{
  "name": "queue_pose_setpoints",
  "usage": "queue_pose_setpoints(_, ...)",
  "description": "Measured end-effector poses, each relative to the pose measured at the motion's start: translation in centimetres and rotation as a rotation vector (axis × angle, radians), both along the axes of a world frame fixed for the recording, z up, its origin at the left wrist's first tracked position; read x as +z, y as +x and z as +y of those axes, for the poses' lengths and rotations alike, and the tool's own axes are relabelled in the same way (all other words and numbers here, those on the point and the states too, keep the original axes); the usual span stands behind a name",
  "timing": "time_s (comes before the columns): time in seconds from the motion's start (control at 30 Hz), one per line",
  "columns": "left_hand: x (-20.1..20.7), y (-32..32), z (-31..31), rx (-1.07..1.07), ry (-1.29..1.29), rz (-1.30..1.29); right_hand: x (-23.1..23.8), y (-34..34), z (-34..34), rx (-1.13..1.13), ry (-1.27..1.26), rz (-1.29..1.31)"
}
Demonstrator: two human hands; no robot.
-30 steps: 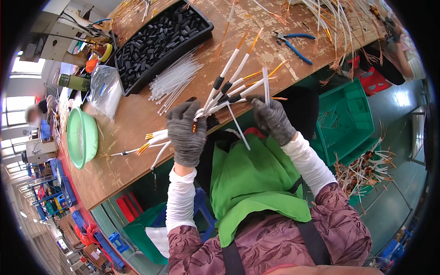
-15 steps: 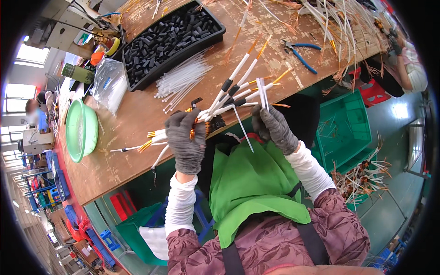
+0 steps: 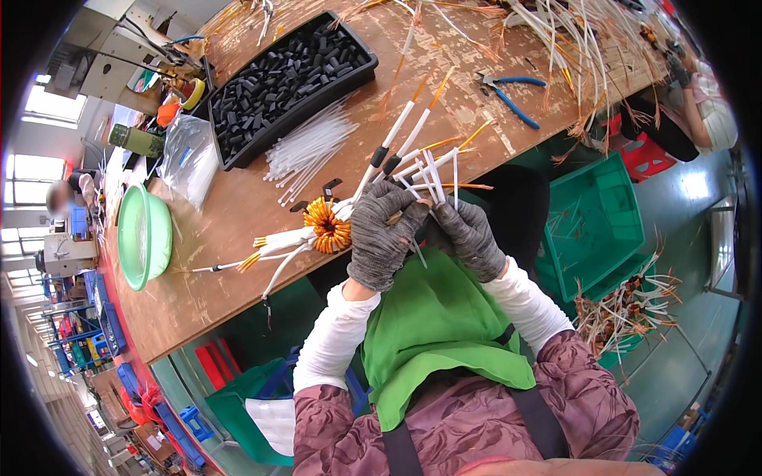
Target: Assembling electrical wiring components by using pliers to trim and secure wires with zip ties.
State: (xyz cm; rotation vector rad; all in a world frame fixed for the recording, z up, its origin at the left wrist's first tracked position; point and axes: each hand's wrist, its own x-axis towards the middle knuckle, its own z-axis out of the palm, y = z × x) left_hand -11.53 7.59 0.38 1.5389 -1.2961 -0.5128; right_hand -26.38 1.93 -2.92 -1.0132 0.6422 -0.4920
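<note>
A ring-shaped copper coil lies at the table's near edge, its white-sleeved leads running out to both sides. My left hand, in a grey glove, is closed over the bundle of white-sleeved wires just right of the coil. Black tube pieces and bare orange ends show on these wires. Against its fingertips, my gloved right hand is closed on several white cable ties that fan upward. One tie end pokes out below the hands. The exact spot where the fingertips meet is partly hidden.
Loose white cable ties lie beside a black tray of short black tubes. Blue-handled cutters rest farther right, near piled wires. A green basin stands left; a green crate sits below the table's right side.
My left hand has moved right, off the coil and onto the wires, leaving the coil in plain view. My right hand has come left and lower with the cable ties, and both hands now meet.
</note>
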Motion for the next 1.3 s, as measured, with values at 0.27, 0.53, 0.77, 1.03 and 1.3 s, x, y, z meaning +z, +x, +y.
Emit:
queue_pose_setpoints(0.27, 2.0, 1.0, -0.1, 0.33, -0.243, -0.007, -2.0, 0.6, -2.8, -0.341, -0.005, -0.029)
queue_pose_setpoints(0.53, -0.6, 2.3, -3.4, 0.248, -0.215, -0.442, -3.1, 2.5, -3.4, -0.198, 0.038, 0.011)
queue_pose_setpoints(0.77, -0.1, 2.6, -3.5, 0.224, -0.202, -0.386, -2.7, 1.9, -3.4, 0.02, 0.221, -0.017)
queue_pose_setpoints(1.03, -0.3, 1.0, -1.7, 0.117, -0.22, -0.286, -2.7, 2.7, -2.4, -0.138, -0.14, 0.018)
queue_pose_setpoints(1.3, 0.9, 0.4, -0.2, 0.034, 0.002, 0.396, -1.2, 1.7, -2.6, -0.015, 0.128, 0.112)
